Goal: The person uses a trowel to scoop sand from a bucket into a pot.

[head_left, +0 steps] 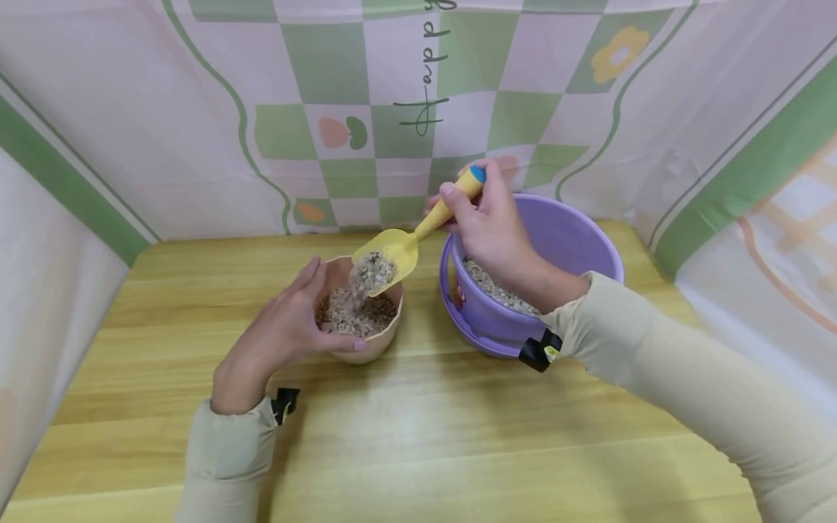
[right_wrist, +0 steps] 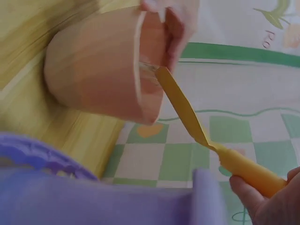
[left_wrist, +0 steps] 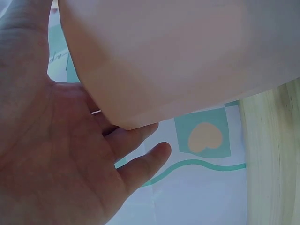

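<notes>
My right hand grips the yellow handle of a toy shovel with a blue end cap. The shovel's blade tilts down over a peach flowerpot, and pale grit slides off it into the pot. Darker brown material and lighter grit lie inside. My left hand holds the pot from the left, thumb across the near rim and fingers round the far side. In the left wrist view, two fingers show beside the pot wall. The right wrist view shows the shovel from its edge.
A purple bucket with grit in it stands right of the pot, beneath my right forearm; its handle hangs at the side. Both stand on a wood-grain table. A checked cloth hangs behind.
</notes>
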A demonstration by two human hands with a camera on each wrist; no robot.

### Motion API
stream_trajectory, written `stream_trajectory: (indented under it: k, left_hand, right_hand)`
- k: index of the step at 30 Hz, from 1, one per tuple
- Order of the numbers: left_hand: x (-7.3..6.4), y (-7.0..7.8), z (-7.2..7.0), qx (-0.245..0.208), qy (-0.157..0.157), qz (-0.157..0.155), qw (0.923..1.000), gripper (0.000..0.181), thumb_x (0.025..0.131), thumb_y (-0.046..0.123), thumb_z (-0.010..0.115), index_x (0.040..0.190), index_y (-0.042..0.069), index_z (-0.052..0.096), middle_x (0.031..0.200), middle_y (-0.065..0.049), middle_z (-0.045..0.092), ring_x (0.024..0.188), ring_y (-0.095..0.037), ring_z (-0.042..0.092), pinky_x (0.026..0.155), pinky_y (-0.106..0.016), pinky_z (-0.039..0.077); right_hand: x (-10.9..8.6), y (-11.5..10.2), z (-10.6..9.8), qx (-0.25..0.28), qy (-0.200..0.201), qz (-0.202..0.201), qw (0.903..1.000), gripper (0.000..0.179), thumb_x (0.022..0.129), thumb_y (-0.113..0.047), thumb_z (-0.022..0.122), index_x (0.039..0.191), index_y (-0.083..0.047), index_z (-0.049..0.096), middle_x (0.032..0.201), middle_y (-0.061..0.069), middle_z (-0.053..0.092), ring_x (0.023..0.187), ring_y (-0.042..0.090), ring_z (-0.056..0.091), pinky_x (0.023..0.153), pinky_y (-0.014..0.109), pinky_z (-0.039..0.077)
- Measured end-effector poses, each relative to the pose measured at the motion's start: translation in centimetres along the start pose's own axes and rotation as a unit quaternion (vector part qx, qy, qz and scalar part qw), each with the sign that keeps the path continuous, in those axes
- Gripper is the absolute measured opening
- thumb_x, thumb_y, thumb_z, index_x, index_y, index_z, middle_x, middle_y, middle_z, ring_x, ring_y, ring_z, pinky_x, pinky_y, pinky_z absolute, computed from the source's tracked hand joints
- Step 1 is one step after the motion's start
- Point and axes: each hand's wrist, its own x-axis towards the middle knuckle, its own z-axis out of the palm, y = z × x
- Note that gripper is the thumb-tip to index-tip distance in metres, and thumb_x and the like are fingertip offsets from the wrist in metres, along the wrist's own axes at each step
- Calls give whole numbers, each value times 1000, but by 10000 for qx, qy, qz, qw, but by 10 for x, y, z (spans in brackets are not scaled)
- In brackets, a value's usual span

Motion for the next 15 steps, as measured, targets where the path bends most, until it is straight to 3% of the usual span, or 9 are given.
stream_trajectory:
  k: [5,12,15]
  left_hand:
    - [0,-1,1,-29,8,20,10000,135,63,71,81,158,0,16,164,-20,7,144,-46,24,113,-59,28]
    - [1,-4,3,-98,159,258,9995,136,63,70,82,158,-2,15,164,-19,14,139,-44,36,109,-58,36]
    - [1,-4,3,-132,217,313,9992,135,63,67,84,158,0,15,164,-19,16,137,-43,40,107,-58,38]
  right_hand:
    - [-8,4,3,-647,-494,-974,9919,16,104,-7,49,114,-2,38,106,23,63,97,26,67,86,31,56]
    - [-19,6,9,-1777,-1038,-2238,9527,22,101,-5,54,115,4,40,105,16,68,96,20,68,76,34,56]
    - [-21,7,10,-1898,-1085,-2449,9446,22,101,-5,55,115,3,40,105,15,69,93,20,69,70,31,55]
